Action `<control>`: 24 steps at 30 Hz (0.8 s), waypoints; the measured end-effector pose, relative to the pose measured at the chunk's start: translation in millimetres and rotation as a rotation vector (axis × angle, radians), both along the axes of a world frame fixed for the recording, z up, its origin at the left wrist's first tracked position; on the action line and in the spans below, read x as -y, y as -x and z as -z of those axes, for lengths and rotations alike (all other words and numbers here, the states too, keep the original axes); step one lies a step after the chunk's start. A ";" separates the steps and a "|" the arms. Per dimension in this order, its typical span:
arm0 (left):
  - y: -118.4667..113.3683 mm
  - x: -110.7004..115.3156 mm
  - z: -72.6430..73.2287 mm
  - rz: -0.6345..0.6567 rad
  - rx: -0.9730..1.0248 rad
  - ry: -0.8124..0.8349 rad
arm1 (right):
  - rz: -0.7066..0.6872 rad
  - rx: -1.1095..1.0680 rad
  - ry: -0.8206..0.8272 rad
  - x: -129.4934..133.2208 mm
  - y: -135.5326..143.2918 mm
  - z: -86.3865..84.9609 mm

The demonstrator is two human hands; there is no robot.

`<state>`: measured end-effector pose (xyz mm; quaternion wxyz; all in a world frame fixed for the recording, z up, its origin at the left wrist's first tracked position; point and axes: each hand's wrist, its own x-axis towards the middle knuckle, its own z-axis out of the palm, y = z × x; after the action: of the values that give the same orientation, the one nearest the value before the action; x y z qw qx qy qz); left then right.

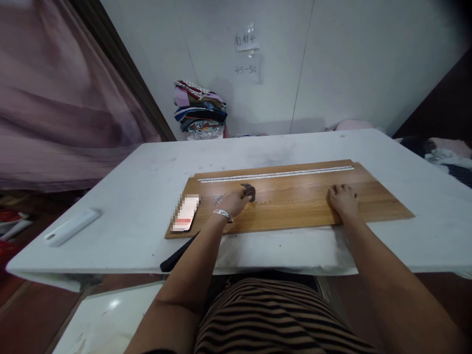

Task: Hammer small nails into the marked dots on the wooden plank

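My left hand (236, 200), with a bracelet at the wrist, is closed around a hammer near its dark metal head (249, 191). The hammer's black handle (179, 253) runs back beneath my left forearm and past the board's front edge. To the left of that hand, several loose nails (220, 197) lie on the wooden board (295, 216). A row of small dark nails or holes (275, 201) extends to the right of the hammer head; which they are, I cannot tell. My right hand (344, 199) rests on the right part of the board, fingers apart and holding nothing.
White measuring strips (276, 174) lie along the board's far side. A phone (186, 214) sits at its left end. The white table (125, 196) also bears a long white object (73, 226) at left. Folded cloths (201, 110) are stacked by the wall behind.
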<state>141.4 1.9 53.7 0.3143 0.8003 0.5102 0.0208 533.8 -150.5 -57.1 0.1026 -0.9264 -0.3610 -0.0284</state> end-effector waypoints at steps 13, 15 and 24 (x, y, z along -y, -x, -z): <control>-2.1 0.5 -0.5 0.011 -0.048 -0.027 | 0.014 0.000 0.034 -0.9 -4.0 3.6; -1.4 -0.3 -1.3 0.015 -0.040 -0.030 | 0.017 -0.007 0.044 -0.9 -4.0 3.6; -1.4 -1.5 0.0 0.016 -0.058 -0.040 | 0.001 -0.029 0.044 -0.8 -4.0 0.2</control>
<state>142.8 3.4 53.7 0.2835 0.8108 0.5121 0.0051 537.8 -149.7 -57.2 0.0872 -0.9289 -0.3598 -0.0070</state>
